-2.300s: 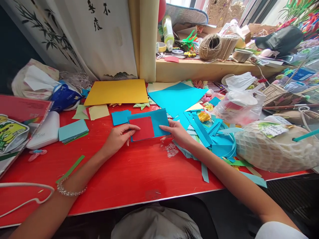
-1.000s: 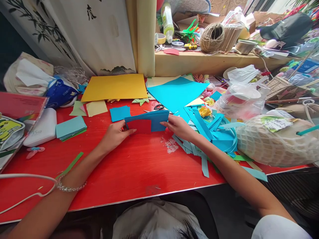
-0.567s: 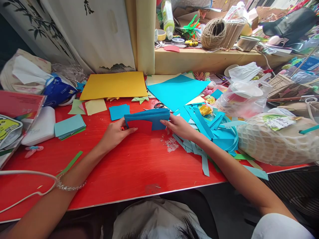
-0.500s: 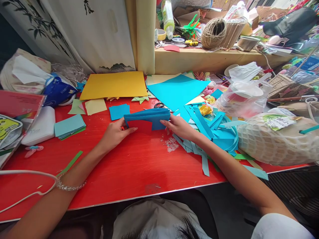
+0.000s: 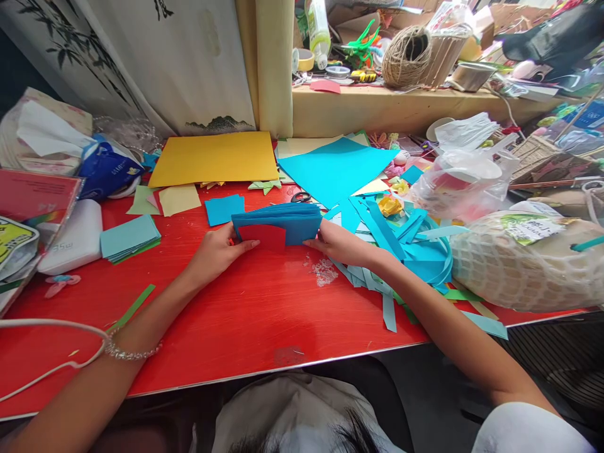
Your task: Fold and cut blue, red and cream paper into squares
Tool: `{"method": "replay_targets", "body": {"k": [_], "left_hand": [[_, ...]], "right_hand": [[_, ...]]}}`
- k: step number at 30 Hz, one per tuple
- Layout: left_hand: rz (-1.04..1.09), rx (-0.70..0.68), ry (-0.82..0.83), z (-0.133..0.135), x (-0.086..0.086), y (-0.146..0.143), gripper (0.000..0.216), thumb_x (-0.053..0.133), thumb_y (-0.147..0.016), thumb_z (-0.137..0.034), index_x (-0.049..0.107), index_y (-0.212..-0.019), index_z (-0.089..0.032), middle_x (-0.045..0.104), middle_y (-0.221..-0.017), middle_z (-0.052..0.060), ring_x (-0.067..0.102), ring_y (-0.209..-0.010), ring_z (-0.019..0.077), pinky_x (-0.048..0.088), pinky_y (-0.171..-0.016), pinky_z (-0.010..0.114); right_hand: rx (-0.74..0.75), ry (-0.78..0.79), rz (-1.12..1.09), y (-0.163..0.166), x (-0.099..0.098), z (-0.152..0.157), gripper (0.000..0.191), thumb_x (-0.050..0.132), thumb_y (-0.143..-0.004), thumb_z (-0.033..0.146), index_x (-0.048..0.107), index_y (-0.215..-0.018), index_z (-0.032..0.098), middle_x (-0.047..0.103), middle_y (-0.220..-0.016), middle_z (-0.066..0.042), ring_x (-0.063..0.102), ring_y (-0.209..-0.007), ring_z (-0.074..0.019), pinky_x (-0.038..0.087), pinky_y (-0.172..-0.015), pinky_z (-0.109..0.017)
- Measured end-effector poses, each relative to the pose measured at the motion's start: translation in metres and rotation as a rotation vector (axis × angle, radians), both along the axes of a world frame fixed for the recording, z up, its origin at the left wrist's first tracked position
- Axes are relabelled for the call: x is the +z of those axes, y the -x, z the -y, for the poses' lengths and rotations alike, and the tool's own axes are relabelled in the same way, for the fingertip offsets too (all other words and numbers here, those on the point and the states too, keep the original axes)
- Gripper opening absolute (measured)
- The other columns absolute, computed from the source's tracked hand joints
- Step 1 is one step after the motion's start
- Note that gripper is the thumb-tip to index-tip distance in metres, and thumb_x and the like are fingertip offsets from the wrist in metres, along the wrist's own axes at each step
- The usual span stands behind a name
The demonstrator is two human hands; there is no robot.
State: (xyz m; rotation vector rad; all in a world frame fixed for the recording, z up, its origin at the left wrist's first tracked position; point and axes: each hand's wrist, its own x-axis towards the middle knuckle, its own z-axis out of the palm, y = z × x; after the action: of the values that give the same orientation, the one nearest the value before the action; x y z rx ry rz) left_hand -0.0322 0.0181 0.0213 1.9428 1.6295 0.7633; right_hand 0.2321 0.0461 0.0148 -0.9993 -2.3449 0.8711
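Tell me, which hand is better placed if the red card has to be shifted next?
Probably the left hand: its thumb lies over the left part of the red card. The right hand holds the right end of the blue paper stack, apart from the red card.

blue ppr stack [image 5: 302, 229] tipped steeper vs b4

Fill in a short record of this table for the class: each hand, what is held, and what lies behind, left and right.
Left hand: grips the left end of the blue papers, thumb on the red card
Right hand: grips their right end
Red card: in front of the blue papers, toward their left
Behind: scissors, yellow sheet, large blue sheet
Left: stack of light blue cards
Right: loose blue strips
Surface: red table
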Motion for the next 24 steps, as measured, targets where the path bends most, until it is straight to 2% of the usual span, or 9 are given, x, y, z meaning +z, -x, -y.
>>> {"method": "replay_targets", "body": {"k": [2, 4, 7, 9, 11, 18, 20, 24], "left_hand": [[0.001, 0.017, 0.001, 0.000, 0.000, 0.000, 0.043, 0.059, -0.071, -0.058, 0.064, -0.088, -0.019, 0.065, -0.072, 0.002, 0.054, -0.060, 0.0179, 0.038, -0.050, 0.025], [0.030, 0.027, 0.000, 0.001, -0.001, 0.000, 0.041, 0.059, -0.072, -0.057, 0.065, -0.088, -0.019, 0.065, -0.070, 0.001, 0.055, -0.060, 0.0181, 0.039, -0.049, 0.025], [0.060, 0.050, -0.014, 0.001, -0.001, 0.000, 0.040, 0.060, -0.071, -0.055, 0.065, -0.087, -0.019, 0.065, -0.069, 0.001, 0.056, -0.061, 0.0181, 0.038, -0.049, 0.025], [0.057, 0.058, -0.016, 0.001, -0.002, 0.001, 0.039, 0.061, -0.070, -0.055, 0.066, -0.085, -0.018, 0.065, -0.068, 0.001, 0.057, -0.060, 0.0181, 0.038, -0.048, 0.025], [0.063, 0.047, 0.001, 0.000, -0.003, 0.002, 0.038, 0.062, -0.070, -0.055, 0.066, -0.084, -0.019, 0.065, -0.069, 0.001, 0.057, -0.061, 0.0183, 0.038, -0.048, 0.025], [0.125, 0.049, 0.050, -0.001, -0.002, 0.001, 0.036, 0.064, -0.069, -0.052, 0.066, -0.084, -0.020, 0.065, -0.069, 0.001, 0.056, -0.060, 0.0175, 0.038, -0.048, 0.025], [0.202, 0.048, 0.090, 0.001, 0.001, 0.000, 0.035, 0.066, -0.068, -0.050, 0.064, -0.082, -0.019, 0.063, -0.064, 0.001, 0.054, -0.055, 0.0159, 0.037, -0.046, 0.025], [0.335, 0.030, 0.196, 0.004, 0.008, -0.002, 0.029, 0.069, -0.067, -0.046, 0.058, -0.071, -0.019, 0.051, -0.046, -0.004, 0.041, -0.039, 0.0096, 0.030, -0.039, 0.023]], "right_hand": [[0.000, -0.016, 0.007, 0.000, 0.001, 0.000, 0.053, 0.055, -0.082, 0.028, 0.040, -0.132, 0.022, 0.045, -0.135, -0.009, 0.045, -0.117, -0.0265, 0.038, -0.096, -0.041], [-0.011, -0.051, -0.009, 0.002, 0.003, 0.001, 0.047, 0.055, -0.083, 0.030, 0.046, -0.128, 0.022, 0.050, -0.130, -0.009, 0.047, -0.114, -0.0258, 0.039, -0.094, -0.040], [-0.069, -0.101, -0.030, 0.003, 0.005, 0.001, 0.033, 0.045, -0.089, 0.032, 0.055, -0.118, 0.020, 0.061, -0.111, -0.008, 0.056, -0.095, -0.0225, 0.044, -0.079, -0.034], [-0.117, -0.109, 0.002, 0.003, 0.004, 0.000, 0.030, 0.043, -0.090, 0.032, 0.058, -0.112, 0.018, 0.065, -0.096, -0.007, 0.058, -0.079, -0.0201, 0.043, -0.068, -0.031], [-0.134, -0.097, 0.043, 0.002, 0.001, -0.001, 0.028, 0.044, -0.089, 0.030, 0.059, -0.110, 0.018, 0.066, -0.088, -0.006, 0.058, -0.072, -0.0190, 0.041, -0.064, -0.029], [-0.139, -0.053, 0.001, 0.001, -0.004, -0.002, 0.029, 0.049, -0.087, 0.033, 0.059, -0.111, 0.019, 0.068, -0.092, -0.006, 0.061, -0.076, -0.0203, 0.044, -0.066, -0.031], [-0.117, 0.021, -0.108, 0.001, 0.000, 0.000, 0.031, 0.049, -0.087, 0.034, 0.059, -0.113, 0.021, 0.067, -0.097, -0.005, 0.061, -0.080, -0.0200, 0.047, -0.070, -0.032], [-0.047, 0.274, -0.387, 0.000, 0.013, 0.004, 0.036, 0.053, -0.084, 0.035, 0.056, -0.120, 0.027, 0.063, -0.109, -0.002, 0.061, -0.092, -0.0177, 0.050, -0.082, -0.033]]}}
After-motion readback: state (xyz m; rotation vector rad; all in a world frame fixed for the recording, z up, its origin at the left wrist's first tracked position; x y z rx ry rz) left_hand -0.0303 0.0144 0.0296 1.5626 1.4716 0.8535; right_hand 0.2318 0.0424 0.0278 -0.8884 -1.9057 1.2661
